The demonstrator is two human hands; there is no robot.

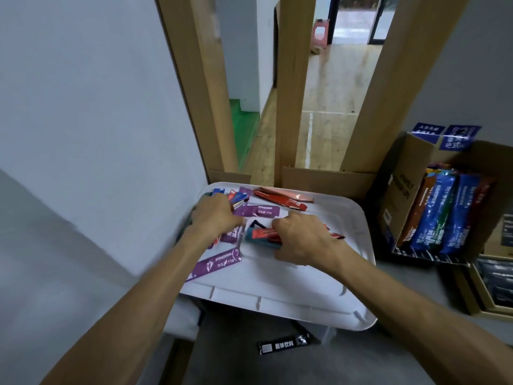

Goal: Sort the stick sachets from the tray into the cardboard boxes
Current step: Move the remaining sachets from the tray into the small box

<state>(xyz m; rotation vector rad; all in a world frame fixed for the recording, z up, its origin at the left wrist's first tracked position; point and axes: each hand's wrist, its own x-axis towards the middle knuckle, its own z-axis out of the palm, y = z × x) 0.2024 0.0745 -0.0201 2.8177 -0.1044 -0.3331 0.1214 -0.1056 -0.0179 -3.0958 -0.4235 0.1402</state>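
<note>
On the white tray (291, 276), the right hand (302, 237) grips red sachets (263, 234) in curled fingers; left hand (215, 215) blurred, hold unclear.

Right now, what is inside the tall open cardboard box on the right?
Stick sachets stand on end side by side in the cardboard box: blue, orange, green, dark red. Anything behind or beneath them is covered.

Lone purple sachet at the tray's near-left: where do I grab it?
I'd pinch the purple sachet mid-length across its narrow width, coming from above. It lies flat and diagonal on the tray, with nothing lying over it.
</note>
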